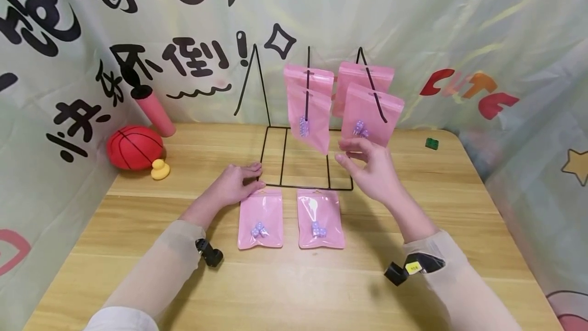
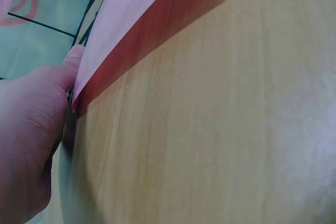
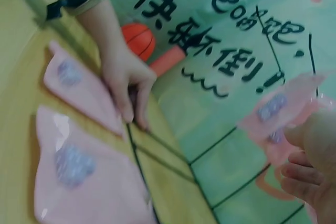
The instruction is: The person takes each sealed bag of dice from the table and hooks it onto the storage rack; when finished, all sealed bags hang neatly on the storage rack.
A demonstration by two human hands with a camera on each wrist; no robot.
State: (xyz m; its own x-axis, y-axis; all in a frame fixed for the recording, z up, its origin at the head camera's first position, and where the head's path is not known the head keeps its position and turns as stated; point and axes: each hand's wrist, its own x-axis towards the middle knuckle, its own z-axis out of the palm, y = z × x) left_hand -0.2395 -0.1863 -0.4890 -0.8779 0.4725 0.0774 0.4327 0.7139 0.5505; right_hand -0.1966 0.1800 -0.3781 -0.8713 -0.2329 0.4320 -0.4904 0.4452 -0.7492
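A black wire display rack (image 1: 283, 157) stands on the table, several pink zip bags hanging from its middle and right hooks. My left hand (image 1: 234, 183) holds the rack's front left corner between thumb and fingers. Just below and left of the front right hanging bag (image 1: 374, 109) is my right hand (image 1: 374, 170), its fingers loosely bent with nothing held between them. Two more bags, a left one (image 1: 261, 213) and a right one (image 1: 320, 213), lie flat before the rack. Small lilac dice (image 1: 259, 230) show through the bags. The right wrist view is blurred.
The rack's left hook (image 1: 254, 65) carries no bag. At the back left are a red toy basketball (image 1: 135, 147), a yellow duck (image 1: 160, 169) and a pink cylinder with a black top (image 1: 156, 111). A green toy brick (image 1: 432, 143) lies back right. Printed cloth (image 1: 367, 9) hangs behind.
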